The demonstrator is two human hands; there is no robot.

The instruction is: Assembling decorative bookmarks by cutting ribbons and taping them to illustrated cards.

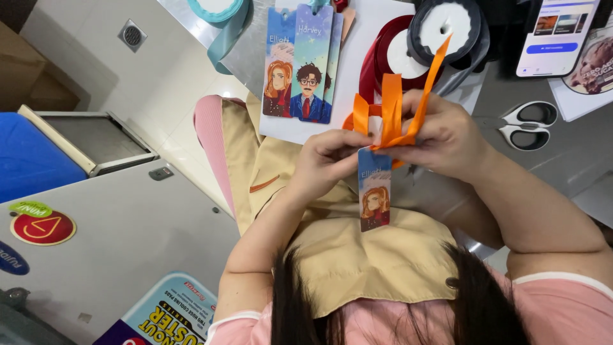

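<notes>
At the far left a blue cushioned seat (29, 156) and a grey lidded bin (96, 140) stood on the pale tiled floor; nearer the camera a grey cabinet top (128, 236) carried round stickers, and a printed box (169, 313) lay at its lower edge. Further right, a teal ribbon spool (217, 9) sat at the top edge of the white surface (357, 70); beside it lay a small stack of illustrated bookmarks (300, 64), each showing a cartoon figure.

In the middle, the left hand (329, 160) was closed in a pinch on the top of a single bookmark (374, 188), which hung downward over a tan apron; its picture showed a red-haired figure. Just to the right and touching it, the right hand (444, 137) was curled shut around an orange ribbon (393, 108); several loops stood up from the fingers, and one long tail ran up toward the spools. The step in hand looked like tying or shaping a bow at the bookmark's top; the knot itself was hidden between the fingers. The next move would probably call for steady tension on both ends while the loops were kept even.

Behind the hands stood a dark red ribbon spool (383, 57) and a black-rimmed spool (447, 25); further right lay white-handled scissors (527, 124) and a phone (559, 35) with a lit screen.
</notes>
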